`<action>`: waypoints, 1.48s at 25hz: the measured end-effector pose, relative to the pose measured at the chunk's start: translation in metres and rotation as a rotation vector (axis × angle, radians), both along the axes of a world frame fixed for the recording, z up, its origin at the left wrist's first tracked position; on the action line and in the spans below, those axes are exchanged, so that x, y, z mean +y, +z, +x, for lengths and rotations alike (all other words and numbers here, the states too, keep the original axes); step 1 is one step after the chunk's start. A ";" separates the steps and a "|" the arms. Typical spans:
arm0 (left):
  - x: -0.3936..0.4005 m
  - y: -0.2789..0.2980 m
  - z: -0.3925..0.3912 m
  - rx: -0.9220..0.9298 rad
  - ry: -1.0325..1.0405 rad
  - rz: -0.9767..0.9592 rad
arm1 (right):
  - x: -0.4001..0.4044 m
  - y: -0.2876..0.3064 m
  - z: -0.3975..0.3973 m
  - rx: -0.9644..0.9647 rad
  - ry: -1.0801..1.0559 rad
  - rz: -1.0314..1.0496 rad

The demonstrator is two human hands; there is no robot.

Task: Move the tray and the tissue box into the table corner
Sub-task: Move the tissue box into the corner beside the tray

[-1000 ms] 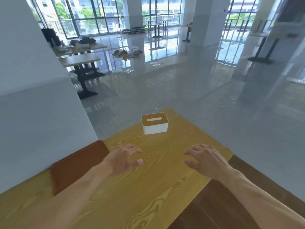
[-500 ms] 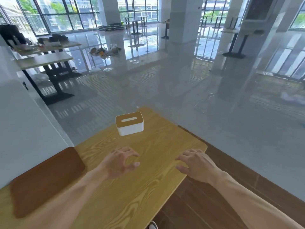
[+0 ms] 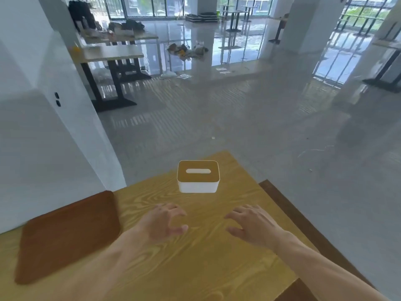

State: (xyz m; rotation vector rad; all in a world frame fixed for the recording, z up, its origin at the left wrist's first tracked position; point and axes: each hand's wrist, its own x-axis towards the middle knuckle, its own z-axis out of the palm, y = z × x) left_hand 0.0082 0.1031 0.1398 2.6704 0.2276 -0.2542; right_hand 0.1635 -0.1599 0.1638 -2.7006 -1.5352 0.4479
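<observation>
Reaching forward over the wooden table (image 3: 195,268), I have both hands nearer the tissue box (image 3: 198,177) than they were a second ago, though neither touches it yet. My left hand (image 3: 161,224) is curled half open, thumb and fingers apart like a claw, with nothing in it. My right hand (image 3: 252,227) is spread flatter, fingers loosely apart, also holding nothing. The view has swung back so the box sits almost straight ahead, between the lines of the two hands; a moment ago it was off to the left. The white box with its wood-toned lid stands upright near the far corner of the table, not right at the edge. The brown tray (image 3: 67,237) lies flat on the left side, against the white wall (image 3: 43,148), well apart from the box and untouched. I judge the box comes first: close in on its two short sides. Neither thing is in place yet.
</observation>
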 end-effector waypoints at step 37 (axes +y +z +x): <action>0.088 -0.074 0.208 0.304 0.024 0.425 | 0.169 -0.096 0.200 0.081 0.107 -0.086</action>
